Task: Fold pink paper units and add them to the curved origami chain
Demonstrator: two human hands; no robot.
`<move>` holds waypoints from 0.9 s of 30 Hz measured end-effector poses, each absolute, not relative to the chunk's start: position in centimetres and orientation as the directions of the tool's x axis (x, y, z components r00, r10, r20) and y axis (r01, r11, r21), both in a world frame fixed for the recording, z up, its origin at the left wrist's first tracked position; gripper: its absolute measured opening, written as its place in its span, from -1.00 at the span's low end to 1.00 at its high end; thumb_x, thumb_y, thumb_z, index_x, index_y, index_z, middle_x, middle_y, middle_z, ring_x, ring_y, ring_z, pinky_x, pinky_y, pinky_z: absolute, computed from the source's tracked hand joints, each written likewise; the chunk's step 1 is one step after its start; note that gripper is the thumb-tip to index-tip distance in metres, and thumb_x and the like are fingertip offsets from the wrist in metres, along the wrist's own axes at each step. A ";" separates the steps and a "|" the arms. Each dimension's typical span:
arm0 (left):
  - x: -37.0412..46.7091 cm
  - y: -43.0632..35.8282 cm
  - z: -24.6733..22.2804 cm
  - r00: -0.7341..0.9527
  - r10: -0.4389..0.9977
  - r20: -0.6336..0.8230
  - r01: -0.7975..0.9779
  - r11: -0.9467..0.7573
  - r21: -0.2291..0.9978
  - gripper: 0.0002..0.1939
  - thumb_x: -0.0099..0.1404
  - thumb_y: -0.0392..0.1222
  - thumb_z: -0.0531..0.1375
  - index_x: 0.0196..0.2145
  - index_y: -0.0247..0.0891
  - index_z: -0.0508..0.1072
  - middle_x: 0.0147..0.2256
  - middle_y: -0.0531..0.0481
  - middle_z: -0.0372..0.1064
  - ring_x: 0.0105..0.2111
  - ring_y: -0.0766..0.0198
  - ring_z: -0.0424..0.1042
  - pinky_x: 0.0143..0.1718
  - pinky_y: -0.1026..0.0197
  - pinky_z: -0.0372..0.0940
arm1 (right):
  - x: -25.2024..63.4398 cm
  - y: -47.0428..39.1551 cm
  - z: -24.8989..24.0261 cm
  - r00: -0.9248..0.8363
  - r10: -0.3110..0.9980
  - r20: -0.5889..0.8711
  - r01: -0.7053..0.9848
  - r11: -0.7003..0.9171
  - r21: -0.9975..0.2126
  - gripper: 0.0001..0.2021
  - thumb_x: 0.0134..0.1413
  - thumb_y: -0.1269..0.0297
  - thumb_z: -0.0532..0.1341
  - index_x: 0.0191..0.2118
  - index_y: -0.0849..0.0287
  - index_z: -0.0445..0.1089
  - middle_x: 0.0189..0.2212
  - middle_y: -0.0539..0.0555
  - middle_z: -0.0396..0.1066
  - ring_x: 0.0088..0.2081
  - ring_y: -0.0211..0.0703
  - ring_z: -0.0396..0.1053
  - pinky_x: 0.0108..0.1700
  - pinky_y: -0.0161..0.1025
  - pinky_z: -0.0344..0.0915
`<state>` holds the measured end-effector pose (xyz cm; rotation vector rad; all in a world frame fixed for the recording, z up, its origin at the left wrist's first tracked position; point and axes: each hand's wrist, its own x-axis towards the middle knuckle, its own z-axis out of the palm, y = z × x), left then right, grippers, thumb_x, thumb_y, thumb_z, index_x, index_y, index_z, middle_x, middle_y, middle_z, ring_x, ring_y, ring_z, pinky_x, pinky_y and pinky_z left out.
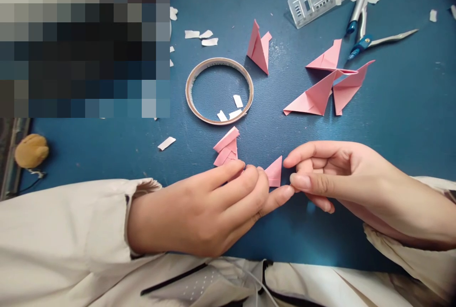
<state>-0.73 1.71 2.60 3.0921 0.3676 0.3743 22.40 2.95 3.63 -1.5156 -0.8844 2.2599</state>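
Folded pink paper [227, 149], near side of the tape ring [188, 87]
Left hand [210, 207] has it pinched, ends poking out; right hand [351, 178] is half-open just beside it, nearer and right of the ring.

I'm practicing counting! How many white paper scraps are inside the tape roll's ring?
3 show inside the tape roll: an upper scrap, a lower-left scrap and a lower-right scrap. The roll's rim could hide more.
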 end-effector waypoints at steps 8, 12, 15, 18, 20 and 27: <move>-0.7 1.7 2.6 0.949 0.226 0.221 0.228 -0.974 0.015 -0.66 0.40 -0.32 0.05 0.09 -0.44 0.36 -0.13 -0.15 0.48 -0.21 0.17 0.50 -0.20 0.13 0.44 | 22.4 2.9 3.6 -0.411 0.549 -0.728 0.115 -0.761 -0.639 -0.77 -0.03 0.17 0.38 -0.31 0.21 0.48 -0.63 -0.02 0.33 -0.62 -0.38 0.20 -0.60 -0.41 0.15; -0.7 1.7 2.4 0.948 0.215 0.236 0.218 -0.976 0.011 -0.65 0.40 -0.32 0.05 0.11 -0.47 0.34 -0.13 -0.16 0.48 -0.21 0.16 0.50 -0.20 0.12 0.43 | 22.5 3.0 3.7 -0.415 0.542 -0.731 0.110 -0.768 -0.631 -0.79 -0.03 0.19 0.37 -0.30 0.20 0.50 -0.67 -0.02 0.30 -0.63 -0.36 0.18 -0.61 -0.40 0.11; -0.7 1.8 2.4 0.948 0.214 0.235 0.216 -0.976 0.015 -0.64 0.40 -0.34 0.03 0.11 -0.52 0.33 -0.14 -0.16 0.49 -0.20 0.13 0.50 -0.21 0.11 0.43 | 22.6 3.0 3.6 -0.435 0.540 -0.720 0.069 -0.778 -0.625 -0.83 -0.05 0.23 0.39 -0.32 0.17 0.51 -0.70 -0.04 0.28 -0.64 -0.38 0.17 -0.62 -0.42 0.07; -0.7 1.8 2.5 0.947 0.213 0.242 0.217 -0.976 0.008 -0.64 0.41 -0.36 0.00 0.09 -0.52 0.35 -0.15 -0.15 0.49 -0.23 0.14 0.51 -0.23 0.12 0.44 | 22.6 3.0 3.7 -0.444 0.533 -0.720 0.048 -0.789 -0.613 -0.86 -0.04 0.25 0.39 -0.33 0.16 0.52 -0.68 -0.04 0.30 -0.63 -0.40 0.18 -0.61 -0.44 0.08; -0.6 1.8 2.5 0.946 0.216 0.240 0.224 -0.975 -0.004 -0.66 0.41 -0.34 0.00 0.07 -0.47 0.37 -0.15 -0.13 0.50 -0.24 0.17 0.51 -0.24 0.14 0.45 | 22.5 3.0 3.8 -0.443 0.525 -0.727 0.046 -0.796 -0.603 -0.85 -0.03 0.24 0.39 -0.32 0.17 0.51 -0.66 -0.04 0.31 -0.62 -0.42 0.18 -0.59 -0.45 0.11; -0.6 1.0 2.7 0.952 0.208 0.225 0.236 -0.966 -0.105 -0.63 0.42 -0.27 0.02 0.08 -0.53 0.36 -0.14 -0.22 0.48 -0.21 0.11 0.50 -0.23 0.11 0.43 | 22.2 2.5 3.4 -0.447 0.523 -0.726 0.048 -0.796 -0.603 -0.80 -0.03 0.23 0.40 -0.25 0.15 0.49 -0.50 -0.01 0.41 -0.56 -0.38 0.31 -0.59 -0.47 0.25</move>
